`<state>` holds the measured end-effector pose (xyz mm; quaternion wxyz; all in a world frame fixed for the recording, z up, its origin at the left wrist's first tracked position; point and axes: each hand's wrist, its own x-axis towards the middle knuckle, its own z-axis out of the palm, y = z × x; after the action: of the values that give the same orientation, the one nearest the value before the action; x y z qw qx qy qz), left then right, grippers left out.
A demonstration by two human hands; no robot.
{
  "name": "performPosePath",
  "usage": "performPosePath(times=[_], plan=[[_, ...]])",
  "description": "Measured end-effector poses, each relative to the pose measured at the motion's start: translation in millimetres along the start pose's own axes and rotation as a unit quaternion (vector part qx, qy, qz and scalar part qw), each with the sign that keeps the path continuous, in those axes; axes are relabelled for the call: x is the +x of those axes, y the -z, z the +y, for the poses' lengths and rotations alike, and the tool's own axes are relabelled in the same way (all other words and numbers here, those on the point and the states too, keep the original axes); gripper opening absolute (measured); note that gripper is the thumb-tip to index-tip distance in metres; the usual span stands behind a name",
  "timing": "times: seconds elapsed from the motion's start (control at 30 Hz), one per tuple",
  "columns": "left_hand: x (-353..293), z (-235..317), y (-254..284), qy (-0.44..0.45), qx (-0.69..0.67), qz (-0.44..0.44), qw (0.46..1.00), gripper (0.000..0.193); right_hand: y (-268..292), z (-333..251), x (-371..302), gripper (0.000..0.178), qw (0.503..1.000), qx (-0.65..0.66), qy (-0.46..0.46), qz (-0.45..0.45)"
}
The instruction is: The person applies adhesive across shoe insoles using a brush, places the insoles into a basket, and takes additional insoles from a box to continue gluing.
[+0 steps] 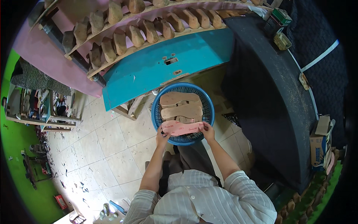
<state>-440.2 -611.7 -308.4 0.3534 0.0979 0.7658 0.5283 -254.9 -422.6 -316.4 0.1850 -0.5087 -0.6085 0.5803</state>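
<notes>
A pink shoe insole (182,128) with red print is stretched level between my hands. My left hand (162,138) pinches its left end, and my right hand (207,132) grips the right end. Under and beyond it stands a round blue plastic basket (212,108) with slatted walls. Inside the basket lie two tan sole-shaped pieces, a nearer one (182,111) and a farther one (179,98), one behind the other. More brown pieces show partly between them, but their shape is hidden.
Behind the basket is a turquoise tabletop (149,61) with a cutout. Wooden shoe lasts (151,33) line the shelves above it. A dark-covered bench (276,82) runs along the right, near a cardboard box (317,147). Scraps litter the tiled floor (108,145) at left.
</notes>
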Motion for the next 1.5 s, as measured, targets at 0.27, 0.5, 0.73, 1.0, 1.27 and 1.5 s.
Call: performPosePath(times=[0.27,0.5,0.73,1.0,1.27,1.5], plan=[[18.0,-9.8,-0.3,-0.054,0.275,0.035,0.959,0.079,-7.4,4.7,14.0,0.048,0.994,-0.105,0.027,-0.013],[25.7,-26.6,8.1,-0.122,0.354,0.041,0.926,0.079,-17.0,4.4,9.3,0.049,0.995,-0.097,0.024,-0.012],[6.5,0.3,-3.6,-0.087,0.427,-0.008,0.900,0.074,-6.8,14.3,1.8,0.056,0.949,-0.260,0.174,-0.023],[0.5,15.5,-3.5,-0.077,0.519,-0.018,0.851,0.061,-5.3,-6.9,-3.0,0.062,0.891,-0.434,0.121,-0.050],[-9.3,51.9,-8.4,-0.134,0.461,0.009,0.877,0.055,16.7,-37.8,-15.1,0.033,0.935,-0.269,0.221,0.063],[-27.4,96.0,-47.7,-0.327,0.319,-0.025,0.889,0.039,72.8,-105.7,-70.0,0.023,0.940,-0.139,0.254,0.180]])
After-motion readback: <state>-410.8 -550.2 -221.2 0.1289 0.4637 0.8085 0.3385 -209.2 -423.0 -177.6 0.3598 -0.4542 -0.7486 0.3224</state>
